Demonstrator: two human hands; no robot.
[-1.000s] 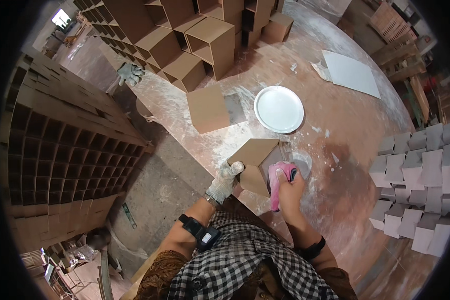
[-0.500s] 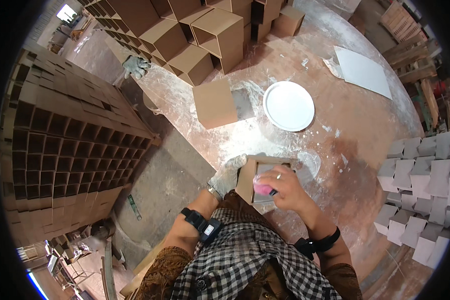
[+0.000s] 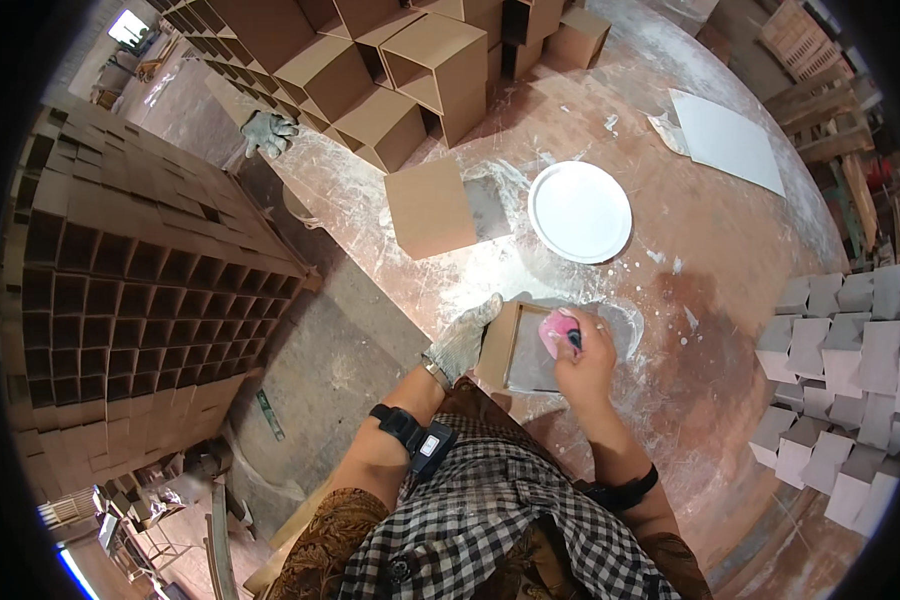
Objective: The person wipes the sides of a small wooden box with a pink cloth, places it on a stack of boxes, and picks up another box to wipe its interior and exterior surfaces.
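My left hand (image 3: 462,338), in a pale knitted work glove, grips the left side of a shallow brown cardboard box (image 3: 494,355) at the near edge of the table. The box's open side faces up and shows a smooth grey inside (image 3: 536,365). Over its right part is my bare right hand (image 3: 588,355), closed on a pink tool (image 3: 558,333) with a dark part; its exact kind is unclear. A round white lid or tub (image 3: 580,212) lies just beyond. Left of that, a brown cardboard box (image 3: 430,208) rests on the table.
Brown open boxes (image 3: 390,125) are stacked at the far side, with a grey glove (image 3: 268,133) at the table's edge beside them. A tall stack of boxes (image 3: 150,290) stands left. Whitish boxes (image 3: 840,350) line the right, and a white sheet (image 3: 727,142) lies far right.
My right hand has moved right and slightly away from me with the pink tool, uncovering more of the grey inside. My left hand and the box have shifted slightly up and right.
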